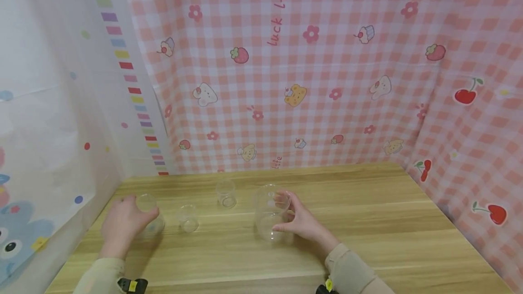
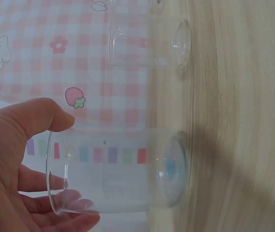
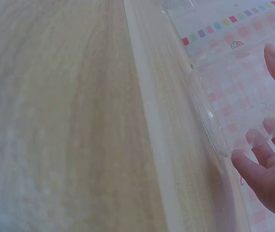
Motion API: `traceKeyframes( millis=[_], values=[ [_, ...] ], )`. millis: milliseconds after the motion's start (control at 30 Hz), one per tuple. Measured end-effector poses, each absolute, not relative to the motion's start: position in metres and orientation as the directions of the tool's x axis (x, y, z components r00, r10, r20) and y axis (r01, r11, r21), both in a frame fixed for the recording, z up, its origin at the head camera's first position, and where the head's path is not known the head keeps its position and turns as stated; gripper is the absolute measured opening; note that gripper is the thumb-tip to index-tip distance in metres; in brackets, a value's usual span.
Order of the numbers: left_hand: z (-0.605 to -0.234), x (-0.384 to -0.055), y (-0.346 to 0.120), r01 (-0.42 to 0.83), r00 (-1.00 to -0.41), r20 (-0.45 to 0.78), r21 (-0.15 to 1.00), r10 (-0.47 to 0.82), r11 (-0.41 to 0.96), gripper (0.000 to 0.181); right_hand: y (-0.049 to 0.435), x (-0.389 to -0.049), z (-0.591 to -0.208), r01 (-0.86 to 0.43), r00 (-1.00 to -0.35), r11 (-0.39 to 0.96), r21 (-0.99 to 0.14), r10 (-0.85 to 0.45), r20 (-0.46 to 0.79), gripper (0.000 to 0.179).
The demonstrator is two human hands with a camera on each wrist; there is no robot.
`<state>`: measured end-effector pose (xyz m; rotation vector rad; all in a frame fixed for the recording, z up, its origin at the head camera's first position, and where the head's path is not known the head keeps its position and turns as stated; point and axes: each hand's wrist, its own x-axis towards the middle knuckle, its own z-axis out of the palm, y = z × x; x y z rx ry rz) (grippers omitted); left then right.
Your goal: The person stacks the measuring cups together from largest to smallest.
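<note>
The left hand (image 1: 124,224) curls its fingers round a clear cup (image 2: 118,174) on the counter (image 1: 367,212). Rightward stand a small cup (image 1: 189,219), another farther back (image 1: 226,193), then a wide cup (image 1: 266,218), the right hand (image 1: 303,222) curving its fingers round it.

Curves the left hand (image 1: 124,222) at lower left of the head view, with back uppermost and thumb (image 1: 150,215) angled right. Extends the right hand (image 1: 301,220) just right of lower centre, pointing up-left, with thumb (image 1: 283,227) apart from curled fingers (image 1: 293,198).
</note>
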<state>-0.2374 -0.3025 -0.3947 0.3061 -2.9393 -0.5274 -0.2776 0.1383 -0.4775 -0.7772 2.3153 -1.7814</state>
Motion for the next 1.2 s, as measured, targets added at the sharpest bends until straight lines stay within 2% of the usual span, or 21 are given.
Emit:
traceKeyframes(
  millis=[600,1200],
  values=[
    [-0.394,-0.234,-0.298,-0.131,-0.944,0.232,0.39,-0.234,0.912,0.079,0.137,-0.277,-0.476,-0.323,-0.863,0.178,-0.929,-0.458,0.212,0.086],
    [-0.369,-0.231,-0.293,0.001,-0.931,0.338,0.388,-0.142,0.922,0.079,0.138,-0.278,-0.477,-0.326,-0.859,0.167,-0.931,-0.463,0.218,0.088]
  ],
)
